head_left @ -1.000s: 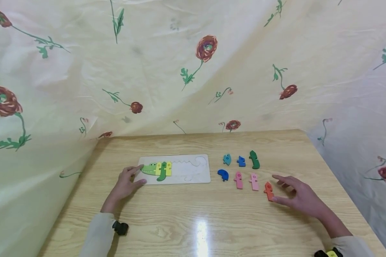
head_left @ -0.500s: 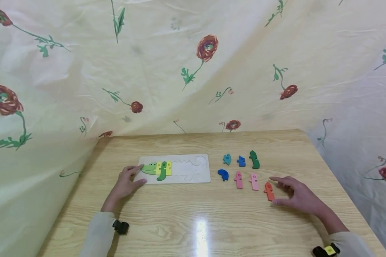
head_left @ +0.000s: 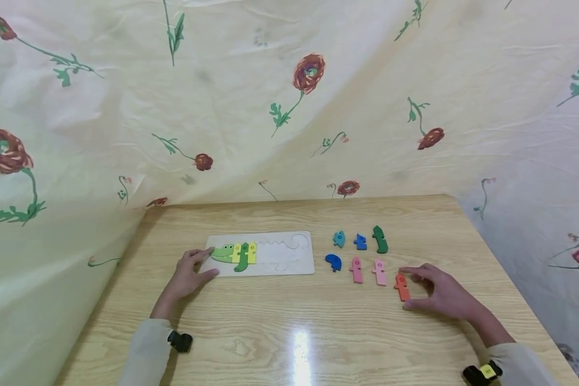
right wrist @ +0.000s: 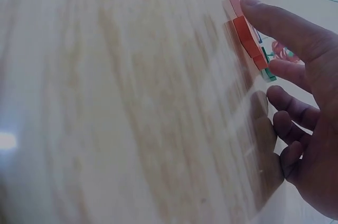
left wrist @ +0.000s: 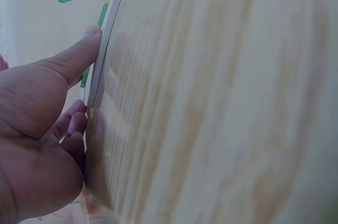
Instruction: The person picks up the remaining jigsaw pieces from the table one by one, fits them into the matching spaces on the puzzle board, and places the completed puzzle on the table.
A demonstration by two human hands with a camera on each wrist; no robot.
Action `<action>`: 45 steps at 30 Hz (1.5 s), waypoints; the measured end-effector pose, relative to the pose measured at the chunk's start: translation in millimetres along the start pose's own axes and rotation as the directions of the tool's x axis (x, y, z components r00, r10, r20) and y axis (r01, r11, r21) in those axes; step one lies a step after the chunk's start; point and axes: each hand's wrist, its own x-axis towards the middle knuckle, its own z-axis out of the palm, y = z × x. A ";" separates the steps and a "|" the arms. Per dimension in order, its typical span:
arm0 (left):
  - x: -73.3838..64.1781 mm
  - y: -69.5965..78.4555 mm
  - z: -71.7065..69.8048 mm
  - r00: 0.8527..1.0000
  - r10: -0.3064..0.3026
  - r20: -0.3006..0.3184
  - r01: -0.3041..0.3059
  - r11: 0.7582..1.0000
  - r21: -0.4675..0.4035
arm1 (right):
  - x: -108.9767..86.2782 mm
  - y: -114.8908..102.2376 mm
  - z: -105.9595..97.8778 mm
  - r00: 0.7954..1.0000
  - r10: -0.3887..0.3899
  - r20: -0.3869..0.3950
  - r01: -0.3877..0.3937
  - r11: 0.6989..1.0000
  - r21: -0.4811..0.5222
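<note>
Two hands at work: right at the orange piece, left on the puzzle board.
Right hand [head_left: 439, 294]: thumb and index spread apart, one at each end of the orange piece [head_left: 402, 288], which lies flat on the wood-grain table [head_left: 251, 332]; can't tell if they touch it. Left hand [head_left: 189, 274]: relaxed, thumb and index spread, resting on the left end of the puzzle board [head_left: 289, 260]. Board carries crocodile head [head_left: 222, 254], two yellow pieces [head_left: 253, 253], green leg piece [head_left: 242, 259] between them. Left of orange: two pink pieces [head_left: 356, 270], then dark-blue curved piece [head_left: 334, 262]. Far row, left to right: teal piece [head_left: 339, 239], blue piece [head_left: 361, 242], dark-green piece [head_left: 380, 240]. Floral cloth [head_left: 251, 118] beyond.
</note>
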 end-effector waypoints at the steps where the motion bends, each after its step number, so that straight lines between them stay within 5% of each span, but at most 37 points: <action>1: 0.0 -0.1 -0.2 1.000 -0.003 0.000 0.003 1.000 0.001 | 0.4 0.2 0.1 1.000 0.000 0.004 0.000 1.000 -0.003; 29: -0.7 0.9 -2.4 1.000 -0.026 0.011 0.026 0.999 -0.027 | 5.9 -10.7 -0.5 0.998 0.003 -0.068 -0.006 0.999 -0.038; 45: -0.1 0.6 -1.2 0.999 -0.036 0.005 0.036 0.999 -0.029 | 23.8 -33.6 -15.2 0.977 -0.128 -0.173 0.113 0.989 -0.090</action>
